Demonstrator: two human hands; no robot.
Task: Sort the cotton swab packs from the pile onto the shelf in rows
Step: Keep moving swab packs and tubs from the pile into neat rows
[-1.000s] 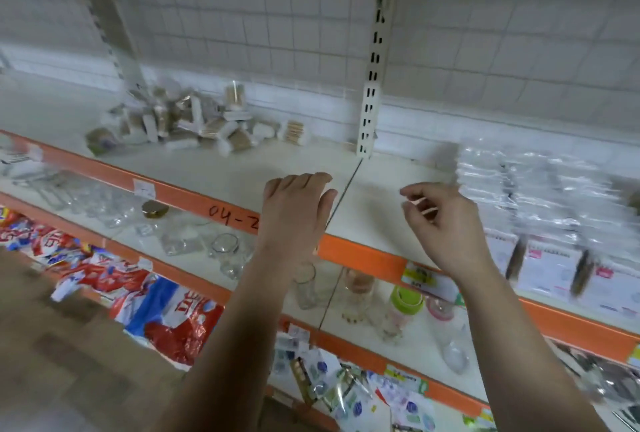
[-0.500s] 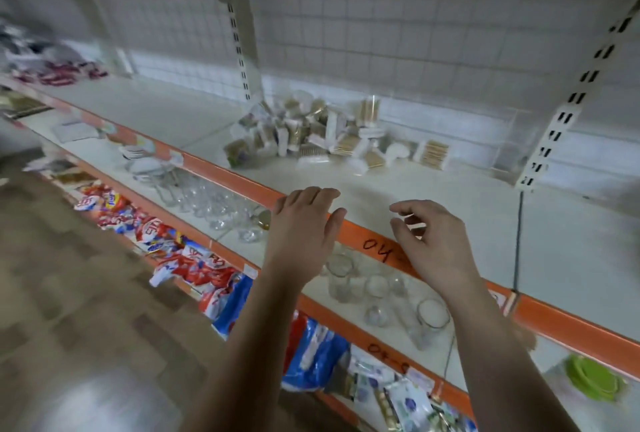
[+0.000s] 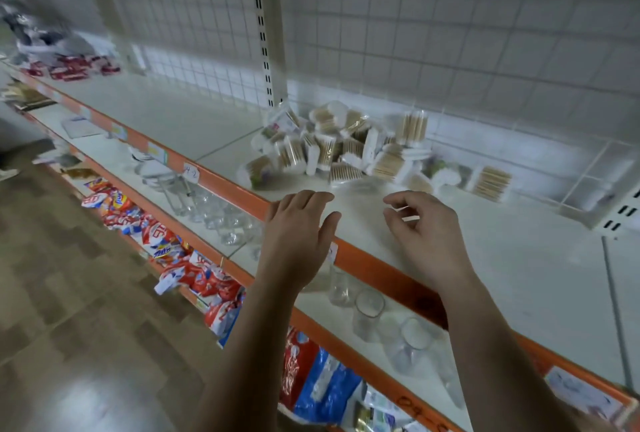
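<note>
Left hand (image 3: 298, 224) flat, right hand (image 3: 426, 227) loosely curled, both grips empty near the pile (image 3: 346, 147); hasty grabbing could tumble packs off the shelf (image 3: 485, 258).

I'm in a shop. Long orange-edged shelves (image 3: 374, 260) carry price labels (image 3: 191, 172), glassware (image 3: 369, 310) and packaged goods (image 3: 194, 269).

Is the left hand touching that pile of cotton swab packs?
Apart. Head view: a strip of bare shelf shows between the left hand and the pile.
</note>
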